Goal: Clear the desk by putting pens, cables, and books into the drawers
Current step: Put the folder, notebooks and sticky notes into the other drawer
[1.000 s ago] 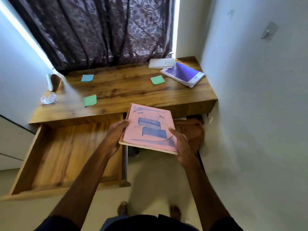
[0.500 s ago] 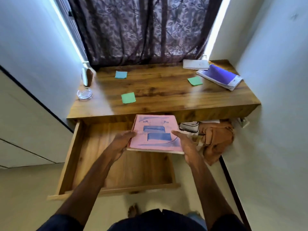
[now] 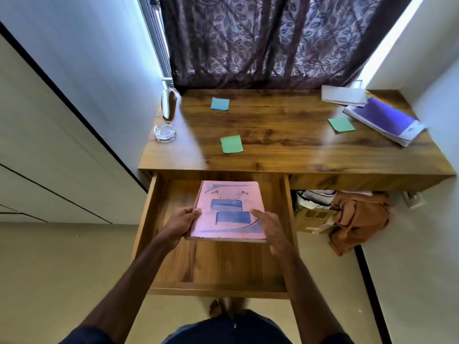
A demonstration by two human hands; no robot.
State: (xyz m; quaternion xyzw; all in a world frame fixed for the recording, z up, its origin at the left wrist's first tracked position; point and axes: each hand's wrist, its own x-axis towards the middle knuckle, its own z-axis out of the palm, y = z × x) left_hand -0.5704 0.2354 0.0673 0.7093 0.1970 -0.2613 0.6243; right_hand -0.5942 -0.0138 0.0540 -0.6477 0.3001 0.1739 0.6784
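Note:
A pink book (image 3: 228,209) with blue blocks on its cover hangs flat over the open wooden drawer (image 3: 218,290) under the desk's left half. My left hand (image 3: 182,223) grips the book's left edge. My right hand (image 3: 273,229) holds its right edge, a digit lying on the cover. No other thing shows on the visible drawer floor. On the desk (image 3: 285,135), a purple-covered book (image 3: 382,120) lies at the far right with white papers (image 3: 342,95) behind it.
Sticky notes lie on the desk: a blue one (image 3: 219,104) and two green ones (image 3: 231,144) (image 3: 341,124). A glass ashtray (image 3: 165,132) sits at the left edge. Under the desk's right side are a brown cloth (image 3: 360,217) and a box (image 3: 313,214). Walls stand close on both sides.
The book has moved left and down, from beside the drawer to over its middle. My view has shifted so the drawer now sits centred in front of me.

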